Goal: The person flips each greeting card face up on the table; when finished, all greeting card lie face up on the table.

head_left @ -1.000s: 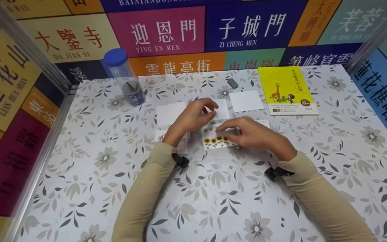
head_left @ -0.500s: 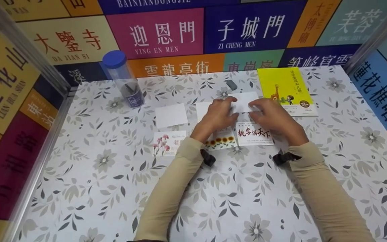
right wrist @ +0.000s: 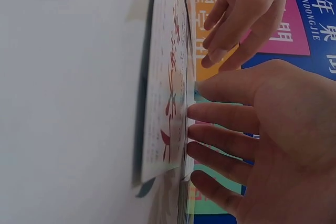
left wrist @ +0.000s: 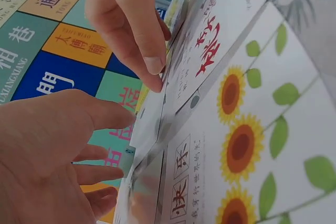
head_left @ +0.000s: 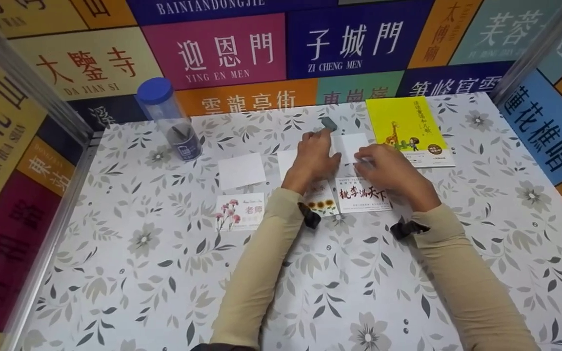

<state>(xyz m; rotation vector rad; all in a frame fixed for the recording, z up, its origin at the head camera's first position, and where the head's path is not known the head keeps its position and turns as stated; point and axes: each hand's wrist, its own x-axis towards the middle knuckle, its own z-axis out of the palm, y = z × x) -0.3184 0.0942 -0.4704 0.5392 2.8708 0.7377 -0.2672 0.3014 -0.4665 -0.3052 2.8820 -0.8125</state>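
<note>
Six small cards would be two rows; at the far row's right end lies a blank white card [head_left: 351,145]. My left hand [head_left: 314,157] is at its left side, fingers extended and slightly bent. On its right side, my right hand [head_left: 391,170] has its fingertips at the near right corner; the right wrist view shows those fingers [right wrist: 223,135] loosely spread. Nearer me lie a card with red lettering [head_left: 364,195] and a sunflower card [left wrist: 241,145], partly covered by my left hand in the head view. Another blank card [head_left: 287,160] is mostly behind that hand.
Farther left are a third blank card [head_left: 242,170] and a card with pink flowers [head_left: 234,214]. A small grey-green block [head_left: 329,123] lies beyond my left fingertips. A yellow book [head_left: 403,122] lies back right; a clear blue-lidded tube [head_left: 169,122] stands back left.
Both hands have moved from the sunflower and red-lettered cards to the far right blank card. Over the last half second they have stayed around it, the left fingers reaching slightly farther forward.
</note>
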